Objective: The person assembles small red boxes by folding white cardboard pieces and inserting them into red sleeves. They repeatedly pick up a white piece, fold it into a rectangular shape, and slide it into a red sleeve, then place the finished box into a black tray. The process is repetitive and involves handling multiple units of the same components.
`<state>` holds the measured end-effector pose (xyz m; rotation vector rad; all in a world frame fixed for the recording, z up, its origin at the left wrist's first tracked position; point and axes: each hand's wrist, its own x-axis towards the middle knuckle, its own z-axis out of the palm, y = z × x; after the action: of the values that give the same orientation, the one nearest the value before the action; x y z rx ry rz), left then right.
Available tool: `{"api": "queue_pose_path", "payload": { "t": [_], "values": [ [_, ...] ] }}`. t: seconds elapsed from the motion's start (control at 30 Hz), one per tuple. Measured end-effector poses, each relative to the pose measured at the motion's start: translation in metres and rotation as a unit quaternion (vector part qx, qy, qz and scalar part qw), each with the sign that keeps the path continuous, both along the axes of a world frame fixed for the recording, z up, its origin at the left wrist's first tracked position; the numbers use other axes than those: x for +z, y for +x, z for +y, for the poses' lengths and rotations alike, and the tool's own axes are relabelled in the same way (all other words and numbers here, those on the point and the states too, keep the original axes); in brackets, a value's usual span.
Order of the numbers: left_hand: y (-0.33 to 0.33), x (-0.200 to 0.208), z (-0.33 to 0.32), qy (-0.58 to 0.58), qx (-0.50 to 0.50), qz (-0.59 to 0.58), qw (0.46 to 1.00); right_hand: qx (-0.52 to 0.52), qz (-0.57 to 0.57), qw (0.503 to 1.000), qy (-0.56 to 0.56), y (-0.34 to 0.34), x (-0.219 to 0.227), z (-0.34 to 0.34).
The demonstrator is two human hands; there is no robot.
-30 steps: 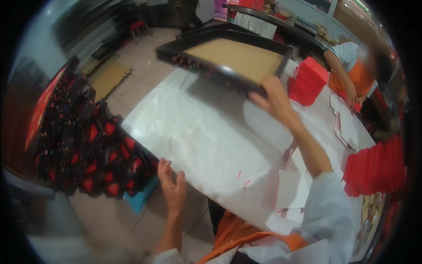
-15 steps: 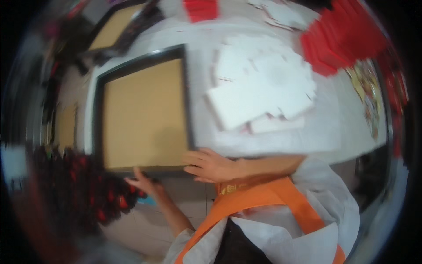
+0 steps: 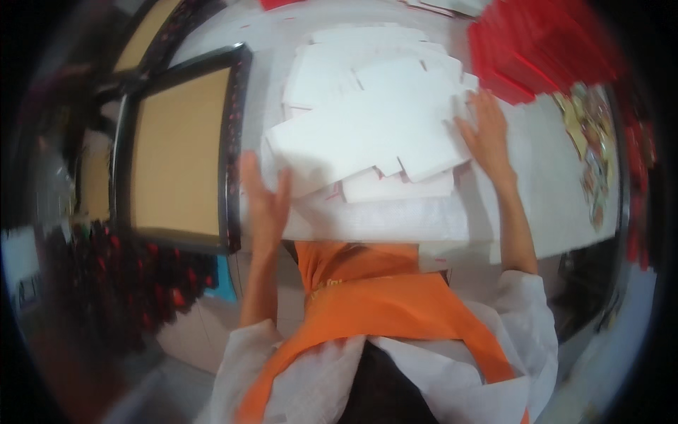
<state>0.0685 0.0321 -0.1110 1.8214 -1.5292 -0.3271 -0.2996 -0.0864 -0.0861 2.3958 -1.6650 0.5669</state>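
Observation:
A spread heap of white cut card pieces (image 3: 381, 113) lies in the middle of the table. Beside its near left corner my left hand (image 3: 265, 194) is open, thumb and fingers apart, with nothing in it. At the heap's right edge my right hand (image 3: 487, 134) is open too, fingers spread; whether it touches the card cannot be made out. Left of my left hand a dark-rimmed frame or tray with a plain tan panel (image 3: 180, 152) rests at the table's left side.
Red folded boxes or cards (image 3: 537, 53) are stacked at the far right. Below them lie small glossy gold and clear packets (image 3: 590, 155). A second tan panel in a dark frame (image 3: 145, 35) stands at the far left. Dark red objects (image 3: 134, 283) crowd the lower left.
Both hands have left the near edge of the framed tan panel and now flank the white card heap. The panel has shifted left, and the view has moved.

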Motion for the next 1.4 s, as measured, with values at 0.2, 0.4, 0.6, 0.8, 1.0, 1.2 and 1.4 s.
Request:
{"api": "queue_pose_path", "payload": {
  "t": [0.2,0.4,0.6,0.8,1.0,1.2,1.4],
  "values": [
    [-0.051,-0.011,-0.019,0.048,0.105,0.034,0.993,-0.006,-0.266,0.936,0.231,-0.002,-0.019,-0.013],
    [-0.033,-0.024,-0.045,-0.059,0.089,-0.095,0.990,-0.069,-0.376,0.887,0.258,0.016,-0.010,0.028],
    [-0.039,0.029,-0.067,-0.190,0.056,-0.242,0.950,-0.057,-0.405,0.880,0.240,0.012,-0.022,0.035],
    [-0.041,0.072,-0.030,-0.216,-0.049,0.115,0.968,-0.068,-0.515,0.829,0.207,0.006,-0.015,0.030],
    [-0.030,0.070,-0.025,-0.031,0.102,0.392,0.914,-0.074,-0.518,0.821,0.228,-0.004,0.008,0.022],
    [-0.026,0.050,0.001,0.036,0.004,0.580,0.813,-0.025,-0.589,0.742,0.319,0.002,0.039,0.021],
    [-0.042,0.058,0.015,-0.038,-0.264,0.429,0.863,0.018,-0.509,0.777,0.371,0.011,0.034,0.050]
  ]
}}
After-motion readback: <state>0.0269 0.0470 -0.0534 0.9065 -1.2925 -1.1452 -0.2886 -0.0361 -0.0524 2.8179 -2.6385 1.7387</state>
